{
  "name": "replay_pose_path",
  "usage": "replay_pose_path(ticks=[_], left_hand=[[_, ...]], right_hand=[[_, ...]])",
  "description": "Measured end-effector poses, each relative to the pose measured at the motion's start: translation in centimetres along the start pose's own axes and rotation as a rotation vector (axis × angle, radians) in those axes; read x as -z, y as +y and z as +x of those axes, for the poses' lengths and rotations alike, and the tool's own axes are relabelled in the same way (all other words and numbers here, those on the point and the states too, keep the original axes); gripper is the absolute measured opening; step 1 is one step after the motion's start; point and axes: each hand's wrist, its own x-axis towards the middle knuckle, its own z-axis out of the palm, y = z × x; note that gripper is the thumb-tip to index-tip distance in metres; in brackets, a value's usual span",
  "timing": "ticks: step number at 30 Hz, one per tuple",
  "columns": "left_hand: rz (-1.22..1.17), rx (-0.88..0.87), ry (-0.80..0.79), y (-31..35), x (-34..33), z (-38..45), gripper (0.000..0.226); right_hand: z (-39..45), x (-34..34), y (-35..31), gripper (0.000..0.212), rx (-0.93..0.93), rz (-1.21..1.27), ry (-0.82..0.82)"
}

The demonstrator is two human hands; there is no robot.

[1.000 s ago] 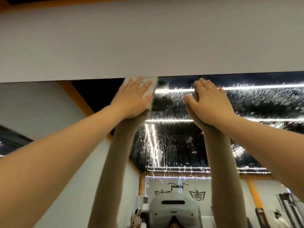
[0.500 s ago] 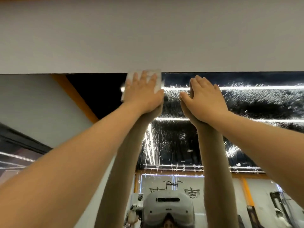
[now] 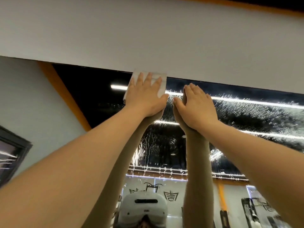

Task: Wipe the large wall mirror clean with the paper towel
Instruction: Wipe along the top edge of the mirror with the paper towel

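Observation:
The large wall mirror (image 3: pixel 246 122) fills the lower part of the view, and its top edge meets a white wall. Water droplets and streaks cover the glass to the right and below my hands. My left hand (image 3: pixel 145 94) lies flat on a folded white paper towel (image 3: pixel 162 83) and presses it against the mirror's top edge. Just to its right, my right hand (image 3: pixel 196 106) rests flat on the wet glass with nothing in it. Both arms are stretched upward, and their reflections show below the hands.
The white wall band (image 3: pixel 148 35) runs above the mirror. The glass left of the towel (image 3: pixel 92 96) looks free of droplets. Reflected in the mirror are ceiling light strips, an orange stripe, a dark window frame (image 3: pixel 11 155) and the white headset (image 3: pixel 144 209).
My left hand has slid the towel to the right along the mirror's top edge, leaving droplet-free glass behind it. My right hand has stayed flat on the glass beside it.

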Motion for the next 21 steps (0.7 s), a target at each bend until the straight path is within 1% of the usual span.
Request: replay_pose_path(ticks=[2,3,5,6,10,12,15,18,21], left_hand=[[-0.005,0.001,0.007,0.0,0.0,0.0,0.066],[-0.002,0.003,0.006,0.1,0.1,-0.1,0.067],[0.000,0.005,-0.003,0.1,0.2,-0.1,0.067],[0.003,0.007,-0.010,0.1,0.3,-0.2,0.067],[0.016,0.028,-0.055,0.8,0.7,-0.7,0.067],[0.030,0.063,-0.077,1.3,0.8,-1.0,0.067],[0.062,0.136,-0.082,2.4,0.4,-1.4,0.068],[0.081,0.191,-0.054,3.6,0.2,-1.7,0.067],[0.082,0.220,-0.044,4.0,0.2,-1.7,0.066]], right_hand=[[0.0,0.4,0.1,0.064,0.025,-0.019,-0.020],[0.1,0.8,0.4,0.060,0.051,-0.011,-0.037],[0.2,2.2,1.4,0.045,0.087,0.056,-0.063],[0.2,3.0,2.2,0.042,0.091,0.072,-0.060],[-0.1,5.2,7.7,0.045,0.047,-0.060,-0.027],[-0.2,5.3,10.4,0.054,0.011,-0.088,-0.063],[-0.5,4.9,13.8,0.065,-0.011,-0.077,-0.110],[-1.4,4.2,16.2,0.064,0.010,-0.046,-0.129],[-1.9,3.3,17.1,0.063,0.049,0.000,-0.083]])
